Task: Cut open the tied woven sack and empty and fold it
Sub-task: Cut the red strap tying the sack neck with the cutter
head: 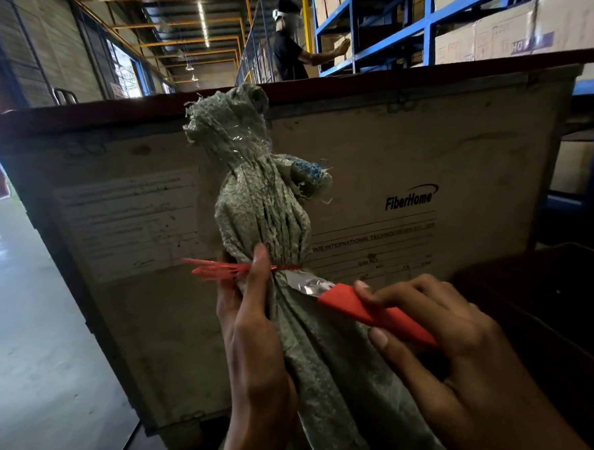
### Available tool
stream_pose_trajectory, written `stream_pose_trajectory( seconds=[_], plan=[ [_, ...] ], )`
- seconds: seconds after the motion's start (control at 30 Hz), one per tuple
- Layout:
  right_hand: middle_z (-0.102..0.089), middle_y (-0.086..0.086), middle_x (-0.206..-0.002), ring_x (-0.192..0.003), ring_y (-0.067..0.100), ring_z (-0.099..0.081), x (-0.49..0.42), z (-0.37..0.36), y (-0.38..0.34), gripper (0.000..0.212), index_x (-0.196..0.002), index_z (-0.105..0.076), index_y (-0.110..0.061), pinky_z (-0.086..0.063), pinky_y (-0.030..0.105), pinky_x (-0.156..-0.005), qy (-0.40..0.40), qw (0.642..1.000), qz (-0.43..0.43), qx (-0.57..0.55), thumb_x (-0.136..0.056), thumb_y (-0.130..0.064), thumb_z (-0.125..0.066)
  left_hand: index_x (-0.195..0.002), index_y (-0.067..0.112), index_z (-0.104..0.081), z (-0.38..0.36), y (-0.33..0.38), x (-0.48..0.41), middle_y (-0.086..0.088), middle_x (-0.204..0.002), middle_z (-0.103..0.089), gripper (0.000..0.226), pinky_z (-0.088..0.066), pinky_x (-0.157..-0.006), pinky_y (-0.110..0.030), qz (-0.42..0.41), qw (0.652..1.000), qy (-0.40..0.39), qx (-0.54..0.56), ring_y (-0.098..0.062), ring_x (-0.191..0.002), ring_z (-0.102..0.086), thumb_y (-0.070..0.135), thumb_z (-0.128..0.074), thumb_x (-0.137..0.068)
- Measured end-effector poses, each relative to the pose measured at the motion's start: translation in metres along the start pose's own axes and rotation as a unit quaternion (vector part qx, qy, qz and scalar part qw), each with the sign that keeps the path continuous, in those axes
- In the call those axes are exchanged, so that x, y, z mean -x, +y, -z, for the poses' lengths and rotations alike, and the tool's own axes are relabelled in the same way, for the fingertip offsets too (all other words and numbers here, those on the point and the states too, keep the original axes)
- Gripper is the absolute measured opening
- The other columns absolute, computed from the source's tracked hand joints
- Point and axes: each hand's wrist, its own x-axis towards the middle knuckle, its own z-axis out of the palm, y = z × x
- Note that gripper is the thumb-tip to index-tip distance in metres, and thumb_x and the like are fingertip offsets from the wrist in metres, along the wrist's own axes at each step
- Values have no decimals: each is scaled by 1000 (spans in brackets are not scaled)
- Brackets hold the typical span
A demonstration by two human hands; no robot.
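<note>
A dim warehouse aisle with a pale concrete floor [33,348] framed the work. Nearest, the left hand [250,337] was wrapped around the gathered neck of a grey-green woven plastic sack [262,206], thumb pressed just under a red plastic zip tie [218,269] cinched round it. The right hand [447,333] pinched a red-handled utility knife [371,309], its silver blade touching the sack just below the tie. The sack's frayed top stood upright against a large grubby white crate [424,152]. Beyond, a person in dark clothing [289,55] reached into blue steel shelving [425,22] stacked with cardboard boxes
</note>
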Motion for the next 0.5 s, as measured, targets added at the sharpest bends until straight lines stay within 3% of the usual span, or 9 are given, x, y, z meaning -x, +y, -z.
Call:
stream_pose_trajectory(
  seconds=[0.13, 0.23, 0.33, 0.5],
  plan=[
    [-55, -22, -100, -95, 2, -56, 1, 2, -2, 35, -118, -55, -50, -41, 25, -77, -28, 1000, 4, 2, -83, -54, -48, -118, 29, -71, 0, 2, 0, -3, -120, -76, 41, -49, -108, -56, -7, 1000, 9, -5, -27, -118, -70, 38, -65, -79],
    [-55, -22, -101, -96, 3, -56, 3, 3, -1, 37, -118, -53, -51, -45, 27, -79, -40, 999, 5, -10, -82, -57, -46, -125, 26, -69, -2, 5, 1, -3, -121, -76, 48, -48, -109, -56, -1, 1000, 11, -7, -28, -120, -69, 39, -66, -78],
    [-53, -21, -101, -95, 4, -55, 5, 1, 0, 36, -119, -53, -50, -44, 25, -77, -10, 1000, 9, 6, -83, -52, -48, -118, 28, -72, -4, 5, 3, -4, -118, -77, 43, -53, -104, -54, 9, 1000, 14, -10, -28, -113, -72, 40, -68, -77],
    [-56, -16, -101, -94, 6, -54, 6, -2, -1, 36, -119, -59, -40, -46, 31, -77, 51, 998, 19, 23, -84, -42, -53, -123, 25, -70, -8, 5, 8, -12, -121, -74, 55, -55, -97, -51, 32, 999, 25, 4, -29, -102, -72, 45, -73, -72]
  ],
)
